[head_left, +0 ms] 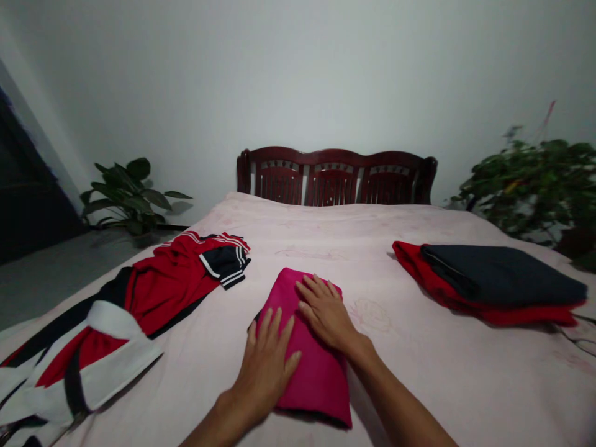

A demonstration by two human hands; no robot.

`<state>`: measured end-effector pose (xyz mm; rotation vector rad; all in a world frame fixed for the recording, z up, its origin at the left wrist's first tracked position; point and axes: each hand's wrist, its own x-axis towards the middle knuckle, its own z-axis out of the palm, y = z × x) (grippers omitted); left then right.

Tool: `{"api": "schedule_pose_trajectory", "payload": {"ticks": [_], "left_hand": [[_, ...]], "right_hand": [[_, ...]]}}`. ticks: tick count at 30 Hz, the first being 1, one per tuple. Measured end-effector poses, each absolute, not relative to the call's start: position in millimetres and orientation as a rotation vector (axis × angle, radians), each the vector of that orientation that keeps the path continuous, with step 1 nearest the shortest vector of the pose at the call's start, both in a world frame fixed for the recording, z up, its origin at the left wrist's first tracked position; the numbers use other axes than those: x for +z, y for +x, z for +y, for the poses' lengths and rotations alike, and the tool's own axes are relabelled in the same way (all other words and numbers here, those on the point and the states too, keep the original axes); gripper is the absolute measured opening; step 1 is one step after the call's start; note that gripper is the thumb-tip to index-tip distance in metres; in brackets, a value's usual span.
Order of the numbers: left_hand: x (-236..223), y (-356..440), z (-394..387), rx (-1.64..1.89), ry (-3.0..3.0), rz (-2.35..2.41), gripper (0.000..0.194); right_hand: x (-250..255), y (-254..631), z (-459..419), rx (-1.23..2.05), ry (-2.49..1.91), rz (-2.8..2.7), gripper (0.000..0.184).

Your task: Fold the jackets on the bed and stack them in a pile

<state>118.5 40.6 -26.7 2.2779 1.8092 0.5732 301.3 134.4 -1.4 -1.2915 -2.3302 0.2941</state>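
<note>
Your left forearm (221,419) and right forearm (403,397) come in from the bottom edge, angling toward each other, and both hands are on the cloth! Look at your left hand (263,360): palm down, fingers spread wide, thumb out to the right, lying over the left side of the folded magenta cloth (316,382). Your right hand (326,313) sits farther up, also flat and spread, fingers across the upper right part; neither one is gripping anything. That magenta cloth lies right in front of you, mid-bed, a neat long bundle with dark fabric peeking out at its lower edge and left side.

Off to your left, a loose heap: a red garment (172,288) with navy parts and white stripes, and nearer you a white piece (114,369) crossed by a black band. Over to your right, well apart from your hands, a folded dark cloth (503,273) rests on a folded red cloth (414,276). All of it lies on the pale pink bed (465,372), with the dark wooden headboard (335,177) beyond and leafy plants (128,189) on either side!
</note>
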Motion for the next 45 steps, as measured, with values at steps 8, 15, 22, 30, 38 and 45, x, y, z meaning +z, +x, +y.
{"api": "schedule_pose_trajectory", "payload": {"ticks": [8,15,22,30,38,45], "left_hand": [[-62,97,36,0.572,2.356,1.905,0.056],[-69,93,41,0.783,2.224,1.817,0.055],[-69,79,50,0.883,2.000,1.782,0.054],[-76,65,59,0.893,1.958,1.734,0.053],[-70,64,56,1.033,1.839,1.643,0.053],[-68,63,57,1.064,1.816,1.631,0.052]], "right_hand": [[-39,303,194,0.362,-1.580,-2.242,0.063],[-73,339,165,0.592,-1.684,-1.611,0.078],[-83,328,110,0.741,-1.476,-1.355,0.079],[-72,324,95,0.835,-1.397,-1.214,0.074],[-77,326,100,0.807,-1.410,-1.239,0.073],[-74,326,100,0.831,-1.410,-1.234,0.078]]}}
